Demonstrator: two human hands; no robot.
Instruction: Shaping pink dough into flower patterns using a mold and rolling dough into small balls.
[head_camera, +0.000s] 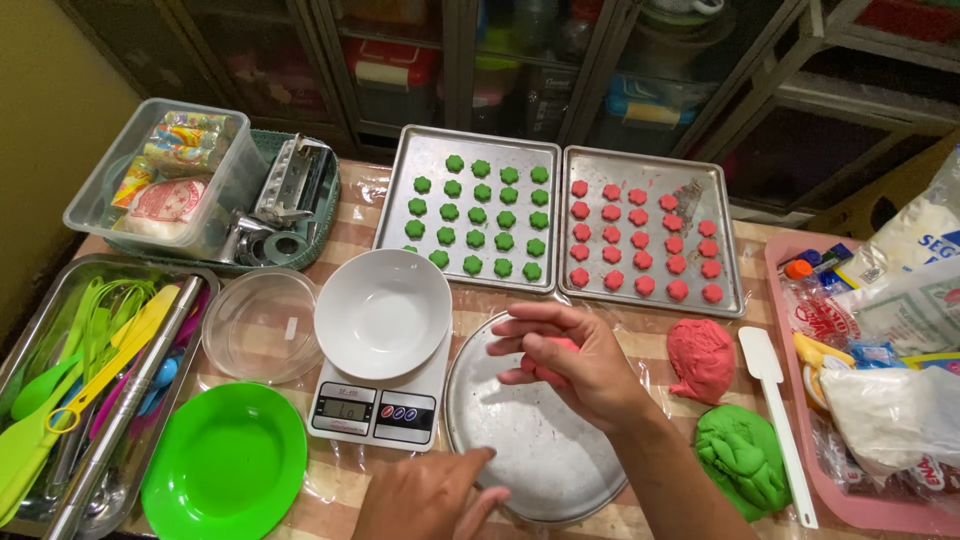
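Resting nearest on the round metal pan (520, 440), the left hand (430, 495) is lying empty while the right hand (575, 365) is cupping soft pink dough (545, 360), likely needing gentle fingertip pressure.

Pink dough (545, 362) between hands, above round tray (530, 440)

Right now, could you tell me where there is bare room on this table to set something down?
The round metal plate is mostly bare below the right hand. A tablecloth strip lies free between the green dough and that plate. The white bowl and green plate are empty. The red-cookie tray has bare corners. The utensil tray and pink tray are crowded.
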